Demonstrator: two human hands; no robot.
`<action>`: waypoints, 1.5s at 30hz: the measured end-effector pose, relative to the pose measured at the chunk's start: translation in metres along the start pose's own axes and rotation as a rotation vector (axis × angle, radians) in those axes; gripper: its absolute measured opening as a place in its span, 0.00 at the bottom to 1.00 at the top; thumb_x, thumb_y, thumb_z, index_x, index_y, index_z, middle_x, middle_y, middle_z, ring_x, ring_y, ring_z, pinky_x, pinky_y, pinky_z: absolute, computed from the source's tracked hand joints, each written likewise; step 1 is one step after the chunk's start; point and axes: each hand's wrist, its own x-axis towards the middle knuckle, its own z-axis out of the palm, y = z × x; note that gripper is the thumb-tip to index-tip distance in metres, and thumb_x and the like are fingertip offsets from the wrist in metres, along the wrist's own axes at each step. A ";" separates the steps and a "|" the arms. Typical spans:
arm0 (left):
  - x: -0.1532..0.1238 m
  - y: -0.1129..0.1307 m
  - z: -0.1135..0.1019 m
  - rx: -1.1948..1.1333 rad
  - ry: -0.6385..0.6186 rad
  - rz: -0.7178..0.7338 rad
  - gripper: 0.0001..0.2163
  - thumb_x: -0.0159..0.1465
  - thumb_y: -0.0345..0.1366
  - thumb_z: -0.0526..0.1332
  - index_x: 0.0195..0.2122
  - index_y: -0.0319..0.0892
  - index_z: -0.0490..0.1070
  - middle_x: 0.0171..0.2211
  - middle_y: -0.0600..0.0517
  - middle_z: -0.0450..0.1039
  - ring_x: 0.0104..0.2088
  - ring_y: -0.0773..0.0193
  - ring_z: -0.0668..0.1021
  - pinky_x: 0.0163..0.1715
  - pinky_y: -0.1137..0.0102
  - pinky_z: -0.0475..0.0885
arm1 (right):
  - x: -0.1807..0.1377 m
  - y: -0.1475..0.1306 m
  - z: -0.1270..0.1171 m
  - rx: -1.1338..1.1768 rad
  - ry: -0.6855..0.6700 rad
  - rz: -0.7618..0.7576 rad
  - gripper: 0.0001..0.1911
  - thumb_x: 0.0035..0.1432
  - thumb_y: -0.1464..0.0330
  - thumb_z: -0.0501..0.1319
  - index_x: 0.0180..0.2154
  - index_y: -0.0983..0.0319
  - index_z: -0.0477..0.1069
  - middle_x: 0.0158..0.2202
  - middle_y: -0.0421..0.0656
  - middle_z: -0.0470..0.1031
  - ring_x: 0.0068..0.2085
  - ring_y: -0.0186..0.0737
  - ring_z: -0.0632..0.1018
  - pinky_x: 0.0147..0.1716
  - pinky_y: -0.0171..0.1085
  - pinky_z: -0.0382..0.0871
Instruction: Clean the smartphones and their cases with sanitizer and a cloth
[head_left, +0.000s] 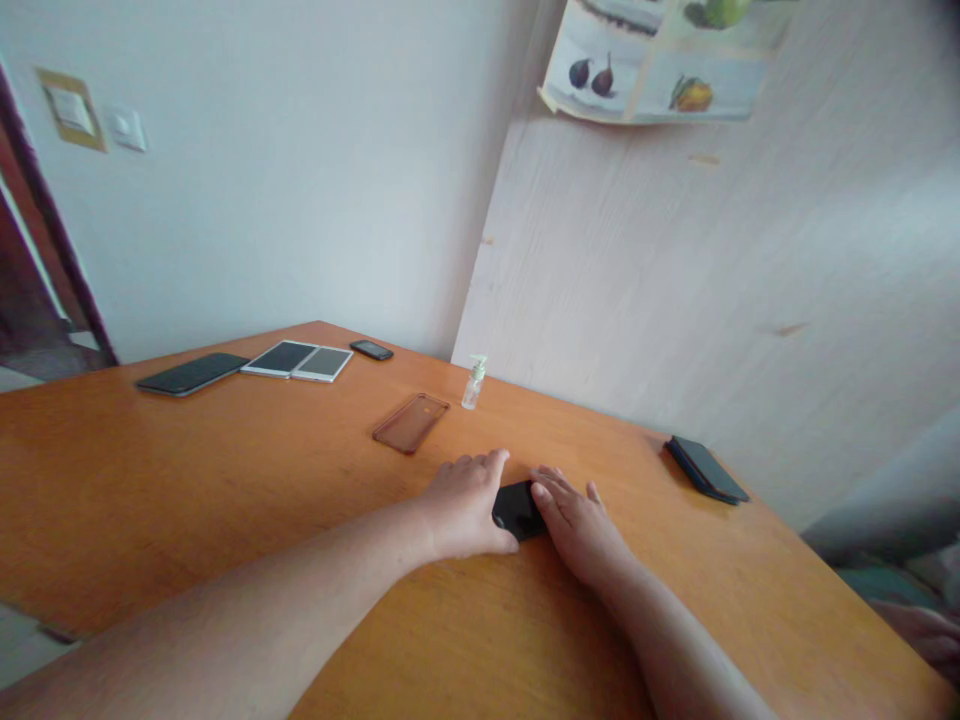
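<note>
A dark smartphone [517, 511] lies on the wooden table between my two hands, its black screen facing up. My left hand [469, 505] curves round the phone's left end, thumb along the near side and index finger raised at the far side. Its other fingers are partly hidden. From the right, my right hand [574, 525] rests with outstretched fingers on the phone's right edge, covering that end. Beyond my left hand, a clear brownish phone case [411, 424] lies flat. Behind it stands a small clear pump bottle [472, 386].
At the far left of the table [225, 455] lie a dark tablet-like device [193, 374], two white-framed devices [296, 361] and a small black phone [371, 350]. A dark stacked pair of devices [705, 469] sits near the right edge. Walls border the back; fruit paintings [667, 65] hang there.
</note>
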 end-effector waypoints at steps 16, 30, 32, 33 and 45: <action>0.000 0.000 -0.003 0.028 -0.020 -0.001 0.44 0.45 0.51 0.68 0.61 0.40 0.55 0.51 0.40 0.72 0.50 0.44 0.75 0.46 0.59 0.70 | 0.001 0.009 0.002 -0.034 0.009 0.059 0.28 0.70 0.56 0.41 0.61 0.61 0.63 0.66 0.49 0.59 0.67 0.50 0.56 0.63 0.64 0.40; -0.001 0.000 -0.004 0.003 -0.016 -0.001 0.42 0.45 0.50 0.68 0.59 0.40 0.57 0.50 0.40 0.73 0.50 0.45 0.75 0.47 0.58 0.71 | -0.008 0.000 -0.004 -0.021 -0.032 0.026 0.27 0.70 0.57 0.41 0.61 0.62 0.63 0.65 0.50 0.59 0.67 0.50 0.56 0.64 0.63 0.42; 0.000 0.000 -0.003 0.008 -0.012 0.001 0.42 0.44 0.51 0.69 0.59 0.40 0.57 0.50 0.41 0.73 0.49 0.45 0.75 0.46 0.59 0.71 | -0.006 0.005 -0.004 -0.075 -0.014 0.080 0.27 0.70 0.58 0.41 0.61 0.64 0.63 0.66 0.52 0.59 0.67 0.51 0.56 0.63 0.63 0.42; 0.000 -0.001 -0.002 0.010 -0.010 0.001 0.42 0.45 0.51 0.68 0.59 0.41 0.57 0.49 0.41 0.73 0.49 0.45 0.75 0.46 0.59 0.71 | -0.008 0.001 -0.005 -0.085 -0.023 0.067 0.28 0.70 0.58 0.41 0.61 0.64 0.62 0.66 0.52 0.59 0.67 0.51 0.56 0.64 0.62 0.42; -0.001 -0.002 -0.002 0.006 -0.007 0.003 0.42 0.45 0.50 0.68 0.60 0.40 0.58 0.51 0.41 0.72 0.50 0.45 0.75 0.47 0.59 0.71 | -0.026 -0.020 -0.024 -0.193 -0.149 -0.010 0.27 0.70 0.59 0.41 0.60 0.66 0.64 0.65 0.56 0.60 0.67 0.53 0.58 0.63 0.61 0.44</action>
